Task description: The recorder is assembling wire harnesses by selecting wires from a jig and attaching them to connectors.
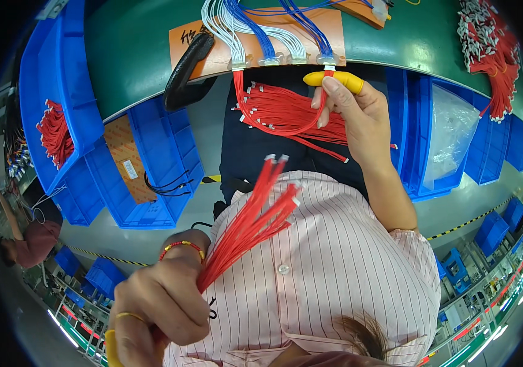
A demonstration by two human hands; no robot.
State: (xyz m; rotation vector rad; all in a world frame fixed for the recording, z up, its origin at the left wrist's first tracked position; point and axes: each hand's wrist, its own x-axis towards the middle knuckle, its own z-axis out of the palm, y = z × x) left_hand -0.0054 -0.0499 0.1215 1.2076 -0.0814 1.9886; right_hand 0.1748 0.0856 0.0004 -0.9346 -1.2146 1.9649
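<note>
I have the left hand (162, 300) closed round a red wire bundle (246, 226); slack fingers could spill its fanned ends, up and right. Just left of my right hand (356, 116), a looped red cable (286, 133) could snag the loose red wires (289, 104) behind; that hand pinches its end below a socket (329, 61). Seating is hard to judge; a skewed push might strain it.

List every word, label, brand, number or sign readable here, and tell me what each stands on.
Black handwritten characters on the orange board: large, partly covered by a black handle; wording not copied here.
Dark marking on the pink striped shirt: sideways; not copied here.
White label on brown cardboard: print too small to read.
Marks on the cardboard itself: too faint to read.
</note>
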